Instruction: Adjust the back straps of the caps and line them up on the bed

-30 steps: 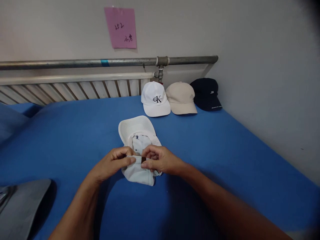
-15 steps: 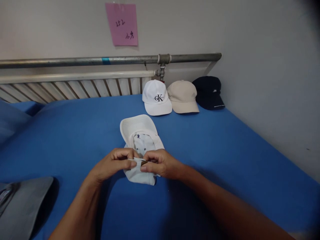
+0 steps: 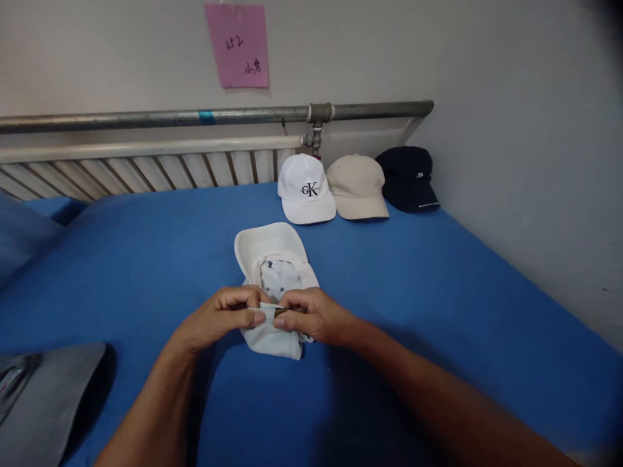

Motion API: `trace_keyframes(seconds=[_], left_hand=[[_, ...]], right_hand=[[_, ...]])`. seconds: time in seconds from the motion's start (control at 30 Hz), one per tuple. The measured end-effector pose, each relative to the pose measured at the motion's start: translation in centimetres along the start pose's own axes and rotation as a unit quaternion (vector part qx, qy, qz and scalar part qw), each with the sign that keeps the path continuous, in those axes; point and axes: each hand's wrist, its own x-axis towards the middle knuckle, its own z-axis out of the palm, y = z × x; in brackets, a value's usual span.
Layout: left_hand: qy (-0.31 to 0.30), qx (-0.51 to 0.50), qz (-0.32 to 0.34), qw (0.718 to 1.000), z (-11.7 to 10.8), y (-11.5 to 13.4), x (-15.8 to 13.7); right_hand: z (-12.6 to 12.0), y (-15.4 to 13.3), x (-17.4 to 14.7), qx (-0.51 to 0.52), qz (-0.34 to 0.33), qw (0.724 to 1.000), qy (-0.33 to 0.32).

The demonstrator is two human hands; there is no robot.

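Note:
A pale, nearly white baseball cap (image 3: 270,241) lies upside down on the blue bed surface (image 3: 160,246), its brim pointing away from me and its inside showing. My left hand (image 3: 221,318) pinches the left part of the strap at the cap's back edge between thumb and fingers. Close beside it, my right hand (image 3: 311,316) grips the right part of the same strap, where a small brownish buckle or clasp shows by the thumb. The fingertips behind the strap are partly hidden.
A white cap (image 3: 302,185), a beige cap (image 3: 359,188) and a black cap (image 3: 409,181) stand in a row by the wall. A grey cap (image 3: 58,395) lies at the lower left. Behind the bed run a radiator (image 3: 185,170) and a metal pipe (image 3: 146,120).
Both hands keep their grip on the strap. The strap edge between them has tilted slightly, and less of the brownish piece shows. The cap stays in place.

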Motion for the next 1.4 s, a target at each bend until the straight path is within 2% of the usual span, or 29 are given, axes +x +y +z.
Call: trace_keyframes(seconds=[0.3,0.57,0.8,0.93,1.0,1.07,1.17,1.23,1.33,1.4], left_hand=[[0.036,0.000,-0.013,0.999,0.1,0.0,-0.2],[0.033,-0.022,0.010,0.999,0.1,0.2,-0.3],[0.058,-0.028,0.006,0.998,0.3,-0.2,-0.1],[0.076,-0.019,0.000,0.997,0.4,0.0,-0.1],[0.072,-0.002,-0.003,0.997,0.3,0.3,-0.2],[0.077,0.057,0.003,0.995,0.1,0.6,-0.3],[0.105,0.219,0.033,0.969,-0.5,1.0,-0.5],[0.104,0.274,0.050,0.955,-1.0,1.2,-0.9],[0.065,0.240,0.045,0.968,-1.3,1.4,-1.6],[0.061,0.202,0.023,0.977,-1.3,1.4,-1.8]], right_hand=[[0.5,-0.3,-0.1,0.029,0.003,1.000,0.011],[0.9,-0.6,-0.1,0.047,-0.013,0.998,0.027],[1.2,-0.4,0.2,0.068,-0.010,0.996,0.064],[1.0,0.0,0.5,0.130,0.042,0.988,0.067],[0.7,0.2,0.6,0.158,0.065,0.984,0.061],[0.5,0.5,0.6,0.175,0.059,0.982,0.051],[0.1,0.9,0.6,0.174,0.030,0.984,0.038],[-0.3,1.1,0.6,0.153,0.018,0.987,0.038],[-0.7,1.1,0.6,0.098,0.007,0.995,0.034],[-0.9,0.8,0.5,0.051,-0.009,0.998,0.038]])
